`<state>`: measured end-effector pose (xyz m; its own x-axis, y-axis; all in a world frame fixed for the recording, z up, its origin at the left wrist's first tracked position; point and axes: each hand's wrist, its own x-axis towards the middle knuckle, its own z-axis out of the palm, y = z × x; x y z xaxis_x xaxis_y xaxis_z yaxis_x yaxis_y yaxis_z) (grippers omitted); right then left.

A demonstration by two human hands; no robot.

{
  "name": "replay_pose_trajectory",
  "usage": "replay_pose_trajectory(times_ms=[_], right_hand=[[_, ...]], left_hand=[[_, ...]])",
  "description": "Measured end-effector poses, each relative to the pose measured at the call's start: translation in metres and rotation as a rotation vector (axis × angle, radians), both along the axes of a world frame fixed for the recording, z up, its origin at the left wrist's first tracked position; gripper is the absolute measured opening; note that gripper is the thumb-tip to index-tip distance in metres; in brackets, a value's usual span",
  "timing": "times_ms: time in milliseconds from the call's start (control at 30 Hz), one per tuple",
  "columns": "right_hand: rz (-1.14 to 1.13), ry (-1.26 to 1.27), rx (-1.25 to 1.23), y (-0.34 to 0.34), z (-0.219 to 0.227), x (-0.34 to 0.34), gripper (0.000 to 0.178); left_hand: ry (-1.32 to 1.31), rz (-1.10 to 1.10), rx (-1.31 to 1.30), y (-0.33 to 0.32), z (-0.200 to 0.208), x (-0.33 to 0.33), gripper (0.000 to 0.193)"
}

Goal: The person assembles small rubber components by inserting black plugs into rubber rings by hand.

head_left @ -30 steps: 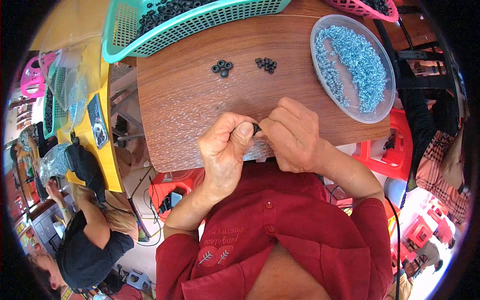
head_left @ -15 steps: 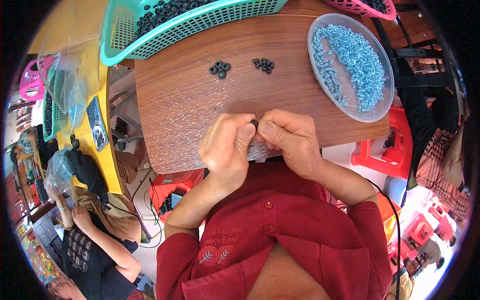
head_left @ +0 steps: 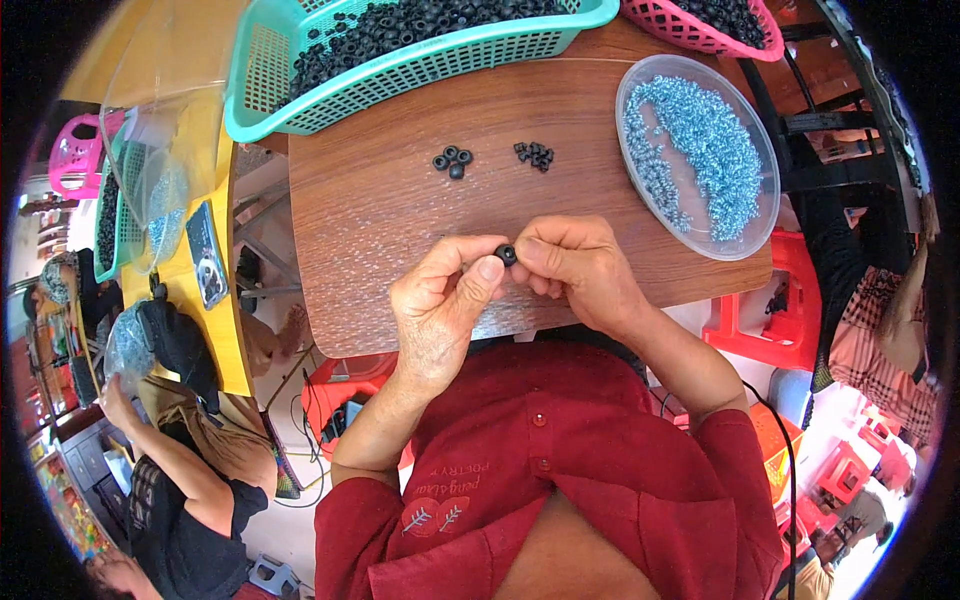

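Black ring (head_left: 507,256) (small) between 2 hands (head_left: 432,300)

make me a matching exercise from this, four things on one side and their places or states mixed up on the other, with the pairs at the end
Things
1. Teal basket
2. Pink basket
3. Round clear tub
4. Small black piece

Places and states
A. Holds pale blue pieces
B. Held at the fingertips of the left hand and right hand
C. At the far edge of the table, toward the left
D. At the far right corner

Pairs
1-C, 2-D, 3-A, 4-B
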<state>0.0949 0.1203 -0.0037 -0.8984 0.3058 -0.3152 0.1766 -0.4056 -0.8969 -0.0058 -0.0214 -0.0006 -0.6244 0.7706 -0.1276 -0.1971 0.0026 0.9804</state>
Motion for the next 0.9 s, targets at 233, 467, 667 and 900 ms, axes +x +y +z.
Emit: replay_pose_trajectory(times_ms=[233, 467, 667, 900], right_hand=[[0.009, 0.062, 0.109, -0.002, -0.008, -0.003, 0.027], [0.039, 0.09, 0.255, -0.001, 0.001, -0.007, 0.027], [0.002, 0.104, 0.488, -0.004, 0.001, -0.011, 0.019], [-0.134, 0.262, 0.873, -0.009, -0.007, -0.014, 0.011]], left_hand=[[-0.003, 0.037, 0.013, -0.002, 0.003, 0.002, 0.02], [-0.103, 0.023, 0.005, -0.002, 0.0, -0.006, 0.02], [-0.215, 0.06, 0.037, 0.0, -0.002, -0.009, 0.02], [-0.328, 0.1, 0.073, 0.002, -0.002, -0.011, 0.019]])
